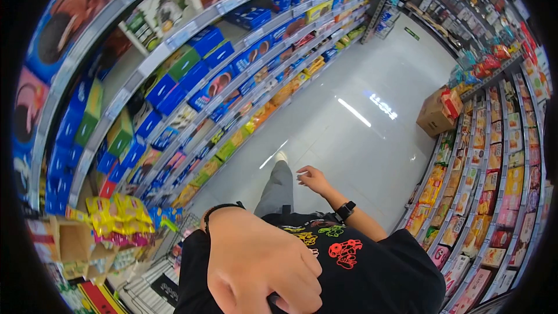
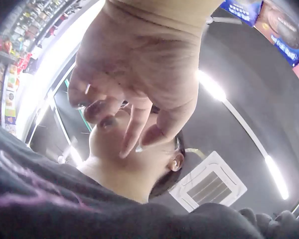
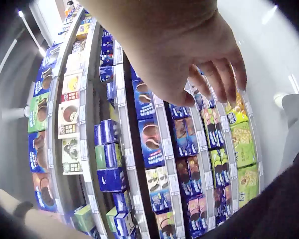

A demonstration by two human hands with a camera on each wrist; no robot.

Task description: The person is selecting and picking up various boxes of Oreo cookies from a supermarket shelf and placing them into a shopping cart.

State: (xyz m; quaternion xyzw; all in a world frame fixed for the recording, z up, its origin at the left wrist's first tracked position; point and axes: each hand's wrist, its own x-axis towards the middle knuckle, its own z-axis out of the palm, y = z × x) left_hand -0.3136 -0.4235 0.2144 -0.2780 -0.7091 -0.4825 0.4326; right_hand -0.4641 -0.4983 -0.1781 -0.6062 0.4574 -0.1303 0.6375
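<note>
Close below the head camera, my raised left hand (image 1: 261,256) has its back toward the camera and its fingers bent loosely downward. The left wrist view shows its palm (image 2: 139,64) in front of the person's neck and head, with no object seen in it. A dark cord band (image 1: 224,206) circles that wrist. My right hand (image 1: 314,179) hangs out over the floor, its fingers relaxed and holding nothing. A black watch (image 1: 346,210) is on the right wrist. In the right wrist view, the loose fingers (image 3: 222,74) overlap the shelves of packaged biscuits (image 3: 152,139).
Long shelves of blue and green boxes (image 1: 186,61) run along the left. More snack shelves (image 1: 482,180) curve along the right, with a cardboard box (image 1: 440,113) at their far end. A wire cart (image 1: 145,291) stands at lower left near yellow packets (image 1: 119,212). Shiny floor (image 1: 325,116) lies between.
</note>
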